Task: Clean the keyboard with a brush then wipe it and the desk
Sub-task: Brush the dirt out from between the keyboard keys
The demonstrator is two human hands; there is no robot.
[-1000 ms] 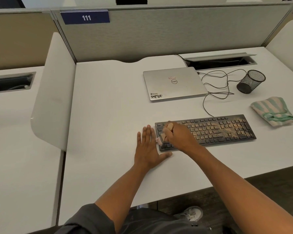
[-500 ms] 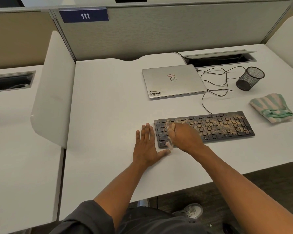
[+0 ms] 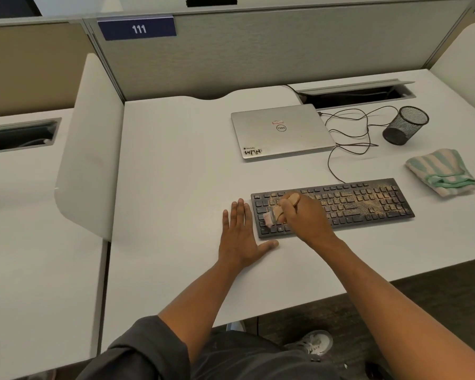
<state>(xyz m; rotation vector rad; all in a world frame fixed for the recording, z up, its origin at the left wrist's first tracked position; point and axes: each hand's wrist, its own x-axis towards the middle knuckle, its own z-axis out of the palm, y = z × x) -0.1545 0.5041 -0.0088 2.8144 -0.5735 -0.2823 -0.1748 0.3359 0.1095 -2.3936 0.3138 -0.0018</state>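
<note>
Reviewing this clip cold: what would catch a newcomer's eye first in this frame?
First, the black keyboard at the desk's near right, its keys speckled with tan crumbs, thickest toward its right end. Next, the right hand over the keyboard's left end, gripping a small wooden-handled brush with its bristles on the keys, while the left hand lies flat on the white desk just left of the keyboard. Behind sit a closed silver laptop and, to the right, a striped cloth.

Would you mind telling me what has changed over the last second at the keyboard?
The right hand, gripping the brush throughout, swept toward the near edge of the keyboard and is now back over its left end. The left hand stayed flat on the desk beside the keyboard. The cloth and laptop did not move.
</note>
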